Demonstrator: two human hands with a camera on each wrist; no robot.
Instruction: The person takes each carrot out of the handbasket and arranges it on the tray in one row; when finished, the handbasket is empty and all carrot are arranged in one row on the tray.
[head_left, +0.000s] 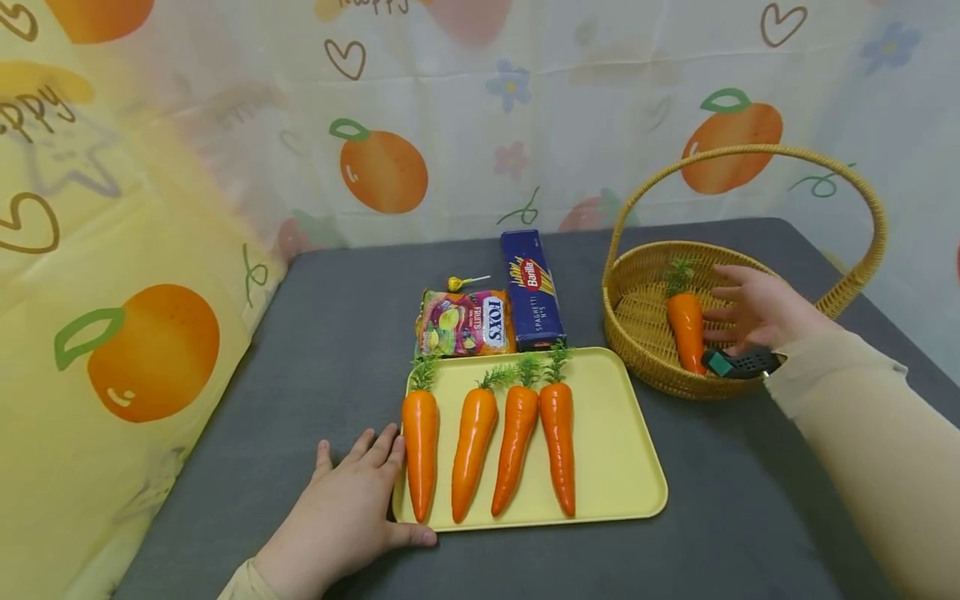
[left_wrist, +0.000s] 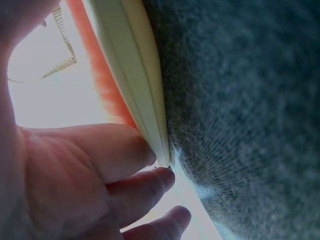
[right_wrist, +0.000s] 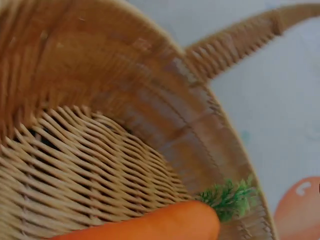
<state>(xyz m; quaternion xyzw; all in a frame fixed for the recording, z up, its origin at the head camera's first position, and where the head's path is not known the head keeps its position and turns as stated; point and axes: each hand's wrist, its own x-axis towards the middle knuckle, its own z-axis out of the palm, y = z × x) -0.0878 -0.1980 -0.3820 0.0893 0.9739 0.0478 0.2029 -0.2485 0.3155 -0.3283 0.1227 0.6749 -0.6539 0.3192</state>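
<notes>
Several orange carrots (head_left: 513,446) with green tops lie side by side on a pale yellow tray (head_left: 618,450). At the tray's left edge rests my left hand (head_left: 345,508), fingers spread and thumb by the near corner; the left wrist view shows its fingertips against the tray's rim (left_wrist: 132,75). Another carrot (head_left: 686,329) lies inside a wicker basket (head_left: 637,333) at the right, green top toward the back. My right hand (head_left: 765,308) reaches over the basket, its fingers extended just right of that carrot. The right wrist view shows the carrot (right_wrist: 170,222) but not the hand.
Behind the tray are a Fox's candy bag (head_left: 465,323), a blue Barilla spaghetti box (head_left: 532,292) and a yellow lollipop (head_left: 457,283). The basket's tall handle (head_left: 750,150) arches above it. A fruit-print cloth (head_left: 450,100) hangs behind the dark grey table (head_left: 322,350).
</notes>
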